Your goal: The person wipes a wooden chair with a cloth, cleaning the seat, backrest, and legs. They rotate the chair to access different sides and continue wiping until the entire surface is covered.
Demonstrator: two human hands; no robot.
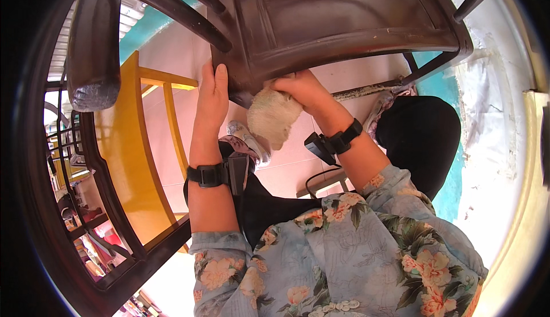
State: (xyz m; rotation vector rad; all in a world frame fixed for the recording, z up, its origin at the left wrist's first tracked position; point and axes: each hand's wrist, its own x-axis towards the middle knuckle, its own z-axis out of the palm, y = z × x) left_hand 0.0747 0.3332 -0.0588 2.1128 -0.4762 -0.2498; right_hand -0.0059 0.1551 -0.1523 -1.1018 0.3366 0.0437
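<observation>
A dark brown wooden chair (343,16) stands before me, its seat edge facing me. My left hand (215,89) grips the seat's left corner, with the thumb on top and the fingers partly hidden by the wood. My right hand (300,87) holds a pale, worn cloth (275,117) against the seat's front edge, near the front left corner. The cloth hangs below the hand, and its upper part is hidden behind the fingers.
A yellow wooden piece of furniture (129,153) stands at the left, beside a dark wooden frame (107,196). The end of a dark chair arm (94,59) juts in at upper left. Pink floor tiles (292,158) lie below, and a white and turquoise wall (481,145) rises at right.
</observation>
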